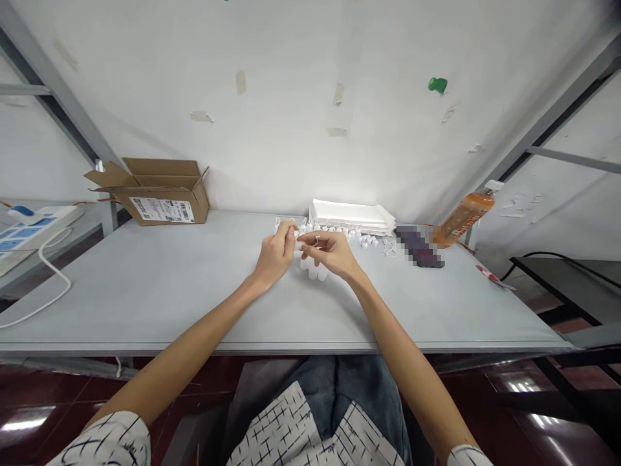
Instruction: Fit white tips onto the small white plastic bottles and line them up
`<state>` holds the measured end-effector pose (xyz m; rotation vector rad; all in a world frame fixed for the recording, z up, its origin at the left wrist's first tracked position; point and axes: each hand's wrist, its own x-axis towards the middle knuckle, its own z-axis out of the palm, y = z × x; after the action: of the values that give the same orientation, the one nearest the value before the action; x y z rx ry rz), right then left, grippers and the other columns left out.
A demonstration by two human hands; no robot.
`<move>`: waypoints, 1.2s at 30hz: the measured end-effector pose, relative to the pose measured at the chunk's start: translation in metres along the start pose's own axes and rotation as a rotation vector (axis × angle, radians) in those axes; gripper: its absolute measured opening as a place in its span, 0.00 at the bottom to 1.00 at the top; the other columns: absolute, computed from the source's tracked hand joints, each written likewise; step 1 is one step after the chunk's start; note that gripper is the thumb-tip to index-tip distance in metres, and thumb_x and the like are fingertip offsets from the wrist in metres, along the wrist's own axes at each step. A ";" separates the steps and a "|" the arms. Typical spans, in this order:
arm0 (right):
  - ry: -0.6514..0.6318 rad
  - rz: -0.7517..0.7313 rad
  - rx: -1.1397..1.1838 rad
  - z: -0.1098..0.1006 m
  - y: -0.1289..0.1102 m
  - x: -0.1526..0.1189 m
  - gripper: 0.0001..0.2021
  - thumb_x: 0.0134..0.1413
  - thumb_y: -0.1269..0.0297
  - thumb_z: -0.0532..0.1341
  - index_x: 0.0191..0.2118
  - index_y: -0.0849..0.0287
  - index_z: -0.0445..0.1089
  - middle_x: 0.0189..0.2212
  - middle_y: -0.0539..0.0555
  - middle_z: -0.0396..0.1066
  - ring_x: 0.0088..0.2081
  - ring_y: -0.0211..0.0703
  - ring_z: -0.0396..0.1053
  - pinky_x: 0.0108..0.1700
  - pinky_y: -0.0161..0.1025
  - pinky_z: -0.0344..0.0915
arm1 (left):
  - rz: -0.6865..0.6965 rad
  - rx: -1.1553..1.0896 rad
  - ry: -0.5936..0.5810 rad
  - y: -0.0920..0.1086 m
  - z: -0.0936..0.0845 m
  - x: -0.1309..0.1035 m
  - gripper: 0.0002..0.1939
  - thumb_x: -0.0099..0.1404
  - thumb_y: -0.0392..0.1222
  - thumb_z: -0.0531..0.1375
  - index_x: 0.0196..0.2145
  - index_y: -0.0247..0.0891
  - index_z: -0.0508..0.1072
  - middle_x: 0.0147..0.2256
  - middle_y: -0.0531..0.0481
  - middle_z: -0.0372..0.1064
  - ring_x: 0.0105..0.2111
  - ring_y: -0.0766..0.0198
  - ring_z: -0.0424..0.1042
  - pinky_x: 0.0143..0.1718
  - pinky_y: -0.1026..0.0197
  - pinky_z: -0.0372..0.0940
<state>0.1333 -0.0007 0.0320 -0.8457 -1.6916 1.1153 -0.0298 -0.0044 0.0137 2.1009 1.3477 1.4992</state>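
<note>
My left hand [277,256] is raised over the middle of the grey table [160,285], its fingers pinched on a small white piece [297,244]. Close beside it on the right, my right hand [334,252] has its fingertips closed on a small white part with a thin loop [317,241]. Several white pieces [314,269] stand on the table just below the hands. Behind the hands lies a spread of small white parts [356,233], partly hidden by the fingers.
An open cardboard box [162,200] sits at the back left. White flat trays or sheets [352,217] are stacked at the back middle. To the right are a blurred dark object [421,249] and an orange bottle [466,217]. A power strip [33,230] with a white cable is far left.
</note>
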 end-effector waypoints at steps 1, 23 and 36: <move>-0.001 0.002 -0.010 0.000 0.000 0.000 0.12 0.50 0.58 0.68 0.38 0.60 0.78 0.27 0.52 0.73 0.27 0.41 0.74 0.20 0.32 0.62 | 0.000 -0.002 0.004 0.000 0.000 0.000 0.11 0.73 0.42 0.46 0.41 0.40 0.67 0.18 0.61 0.49 0.17 0.69 0.51 0.24 0.65 0.49; 0.086 -0.081 0.149 -0.016 -0.005 0.001 0.17 0.45 0.53 0.71 0.38 0.59 0.76 0.32 0.53 0.73 0.32 0.42 0.74 0.28 0.39 0.72 | -0.012 -0.234 -0.175 0.006 -0.011 0.008 0.17 0.69 0.51 0.56 0.43 0.35 0.76 0.37 0.45 0.74 0.32 0.64 0.70 0.30 0.65 0.64; 0.023 -0.123 0.167 -0.015 -0.005 -0.001 0.17 0.51 0.51 0.69 0.39 0.59 0.71 0.27 0.50 0.72 0.27 0.40 0.74 0.27 0.39 0.74 | 0.225 -0.196 -0.078 0.001 -0.008 0.008 0.15 0.68 0.47 0.60 0.46 0.38 0.80 0.33 0.47 0.73 0.28 0.69 0.67 0.25 0.68 0.66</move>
<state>0.1474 0.0016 0.0389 -0.6387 -1.5846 1.1397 -0.0355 -0.0015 0.0235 2.2154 0.9210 1.5436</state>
